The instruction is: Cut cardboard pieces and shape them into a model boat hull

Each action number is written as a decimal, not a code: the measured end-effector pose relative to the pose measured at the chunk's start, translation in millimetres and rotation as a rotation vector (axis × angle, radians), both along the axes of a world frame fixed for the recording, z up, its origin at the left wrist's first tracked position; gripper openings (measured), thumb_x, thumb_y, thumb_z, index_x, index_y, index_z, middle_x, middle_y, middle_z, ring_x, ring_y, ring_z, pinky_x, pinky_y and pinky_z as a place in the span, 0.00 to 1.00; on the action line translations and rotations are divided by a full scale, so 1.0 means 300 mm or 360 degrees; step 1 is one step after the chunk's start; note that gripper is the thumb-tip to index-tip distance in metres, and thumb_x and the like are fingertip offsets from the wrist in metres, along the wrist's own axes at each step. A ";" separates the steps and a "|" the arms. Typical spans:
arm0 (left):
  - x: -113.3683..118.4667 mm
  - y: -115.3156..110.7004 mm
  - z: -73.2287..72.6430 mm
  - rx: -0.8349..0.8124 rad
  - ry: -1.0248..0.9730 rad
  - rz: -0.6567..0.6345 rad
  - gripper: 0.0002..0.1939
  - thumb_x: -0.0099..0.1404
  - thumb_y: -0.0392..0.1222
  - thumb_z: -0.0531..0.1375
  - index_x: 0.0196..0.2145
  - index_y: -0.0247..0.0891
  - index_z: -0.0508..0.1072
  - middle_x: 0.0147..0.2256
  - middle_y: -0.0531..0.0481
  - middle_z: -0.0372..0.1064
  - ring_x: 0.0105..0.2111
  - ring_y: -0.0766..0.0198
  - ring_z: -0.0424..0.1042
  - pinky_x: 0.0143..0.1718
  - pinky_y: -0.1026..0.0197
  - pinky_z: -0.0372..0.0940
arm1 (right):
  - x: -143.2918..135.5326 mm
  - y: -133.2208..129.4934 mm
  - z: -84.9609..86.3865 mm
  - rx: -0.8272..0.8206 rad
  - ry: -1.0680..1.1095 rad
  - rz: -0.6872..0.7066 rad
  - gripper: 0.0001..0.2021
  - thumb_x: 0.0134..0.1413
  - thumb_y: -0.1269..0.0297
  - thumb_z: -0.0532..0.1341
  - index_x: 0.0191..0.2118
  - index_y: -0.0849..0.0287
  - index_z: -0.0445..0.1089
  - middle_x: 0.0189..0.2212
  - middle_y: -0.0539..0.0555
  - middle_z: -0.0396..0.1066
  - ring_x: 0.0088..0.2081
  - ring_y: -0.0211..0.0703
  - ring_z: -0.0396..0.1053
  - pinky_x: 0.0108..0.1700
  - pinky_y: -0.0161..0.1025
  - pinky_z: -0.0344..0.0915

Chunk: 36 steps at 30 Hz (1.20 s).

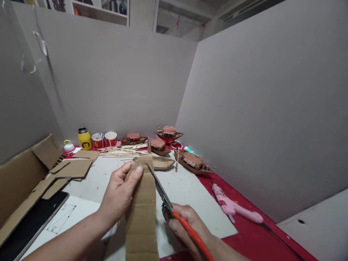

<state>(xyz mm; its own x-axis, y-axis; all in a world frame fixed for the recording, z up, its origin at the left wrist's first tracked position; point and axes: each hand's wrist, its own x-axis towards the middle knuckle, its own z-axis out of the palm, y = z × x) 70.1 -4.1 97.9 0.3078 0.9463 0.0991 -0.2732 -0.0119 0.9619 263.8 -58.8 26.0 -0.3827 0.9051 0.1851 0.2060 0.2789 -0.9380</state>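
My left hand (123, 186) grips a long strip of brown corrugated cardboard (143, 210) near its upper end, the thumb lying on its face. In my right hand (187, 224) is a pair of scissors (160, 188) with orange handles and dark metal blades. The blade tips touch or nearly touch the right side of the strip near its top; I cannot tell whether they cut into it. Behind the strip lies a small cardboard boat hull (164, 163), partly hidden by it.
Several brown model boats (190, 161) stand at the back. Thin wooden sticks (119, 150), paper cups (111, 139) and a yellow bottle (85, 139) are at back left. Cardboard pieces (73, 168) and a dark tablet-like slab (35, 224) lie left. A pink glue gun (236, 208) rests right, its cord trailing.
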 end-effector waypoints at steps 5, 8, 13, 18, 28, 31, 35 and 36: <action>-0.004 0.011 -0.012 0.0100 0.0059 0.0069 0.15 0.62 0.52 0.62 0.41 0.39 0.77 0.32 0.51 0.76 0.30 0.65 0.70 0.31 0.67 0.64 | -0.009 0.000 0.004 -0.0007 -0.0080 -0.0059 0.27 0.57 0.34 0.51 0.25 0.56 0.53 0.19 0.43 0.46 0.21 0.33 0.44 0.21 0.33 0.44; 0.003 0.010 -0.032 0.0105 0.0110 0.0066 0.15 0.62 0.52 0.62 0.40 0.39 0.77 0.29 0.52 0.73 0.29 0.65 0.68 0.30 0.67 0.64 | -0.011 0.003 0.021 0.0062 -0.0131 -0.0063 0.26 0.58 0.36 0.50 0.27 0.57 0.57 0.21 0.46 0.53 0.23 0.35 0.49 0.24 0.34 0.51; 0.018 0.002 -0.060 0.0056 0.0113 -0.0003 0.15 0.62 0.53 0.62 0.36 0.38 0.76 0.29 0.53 0.70 0.27 0.67 0.65 0.29 0.67 0.63 | -0.007 0.005 0.046 0.0125 -0.0163 -0.0031 0.26 0.59 0.37 0.50 0.31 0.58 0.63 0.26 0.50 0.61 0.27 0.39 0.54 0.30 0.35 0.58; 0.016 0.007 -0.058 0.0049 0.0133 -0.0018 0.15 0.62 0.53 0.62 0.36 0.38 0.76 0.28 0.52 0.71 0.28 0.65 0.66 0.30 0.66 0.63 | 0.015 0.003 0.037 0.0028 -0.0200 -0.0009 0.25 0.59 0.39 0.51 0.31 0.59 0.62 0.25 0.47 0.55 0.26 0.37 0.51 0.27 0.34 0.55; 0.014 0.010 -0.051 0.0019 0.0130 -0.0083 0.15 0.62 0.54 0.61 0.35 0.38 0.73 0.28 0.54 0.68 0.29 0.64 0.66 0.30 0.65 0.62 | 0.007 0.000 0.000 0.0011 -0.0101 -0.0063 0.24 0.60 0.40 0.51 0.26 0.57 0.55 0.22 0.44 0.46 0.24 0.34 0.45 0.24 0.34 0.47; 0.010 0.015 -0.047 0.0072 0.0144 -0.0044 0.15 0.64 0.55 0.59 0.33 0.39 0.71 0.27 0.56 0.64 0.29 0.66 0.63 0.31 0.67 0.60 | 0.003 0.001 -0.008 0.0011 -0.0075 -0.0054 0.25 0.58 0.39 0.53 0.25 0.57 0.53 0.21 0.43 0.45 0.23 0.33 0.43 0.23 0.34 0.45; 0.002 0.023 -0.044 0.0262 0.0275 0.0083 0.17 0.67 0.54 0.56 0.27 0.39 0.66 0.25 0.57 0.58 0.27 0.68 0.56 0.28 0.69 0.56 | 0.009 0.005 -0.005 0.0033 -0.0241 -0.0057 0.24 0.59 0.40 0.51 0.26 0.57 0.54 0.22 0.44 0.47 0.24 0.34 0.45 0.24 0.34 0.47; 0.002 0.024 -0.046 0.0308 0.0319 0.0080 0.17 0.67 0.53 0.56 0.27 0.39 0.65 0.25 0.57 0.57 0.27 0.68 0.55 0.28 0.69 0.56 | 0.012 0.006 -0.002 0.0067 -0.0322 -0.0069 0.23 0.60 0.41 0.51 0.27 0.57 0.54 0.22 0.44 0.49 0.24 0.35 0.46 0.25 0.34 0.49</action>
